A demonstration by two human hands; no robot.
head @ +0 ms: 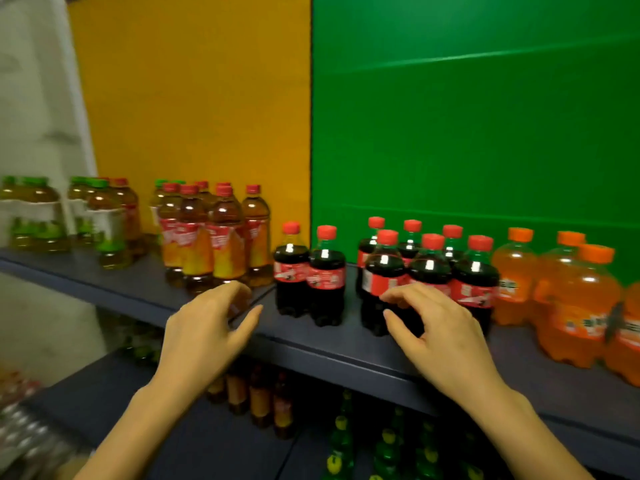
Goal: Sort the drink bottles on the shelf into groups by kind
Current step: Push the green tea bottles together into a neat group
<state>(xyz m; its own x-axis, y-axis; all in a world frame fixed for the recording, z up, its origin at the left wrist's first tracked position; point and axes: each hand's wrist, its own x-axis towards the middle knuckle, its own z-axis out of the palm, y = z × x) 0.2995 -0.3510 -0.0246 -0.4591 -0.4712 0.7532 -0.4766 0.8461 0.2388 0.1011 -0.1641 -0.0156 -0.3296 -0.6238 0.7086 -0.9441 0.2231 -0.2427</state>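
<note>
I am watching the left hand point(211, 327) hovering open, fingers loosely bent and holding nothing, over the front edge of the shelf point(311, 344) at centre left. The right hand point(440, 327) is lying with bent fingers against the front cola bottle point(382, 268) of a cluster at centre right; I cannot tell whether it is gripping. A cola pair point(310, 275) is standing just left of that cluster, amber tea bottles point(225, 244) are standing further left, and orange soda bottles point(581, 306) are crowding the right edge.
</note>
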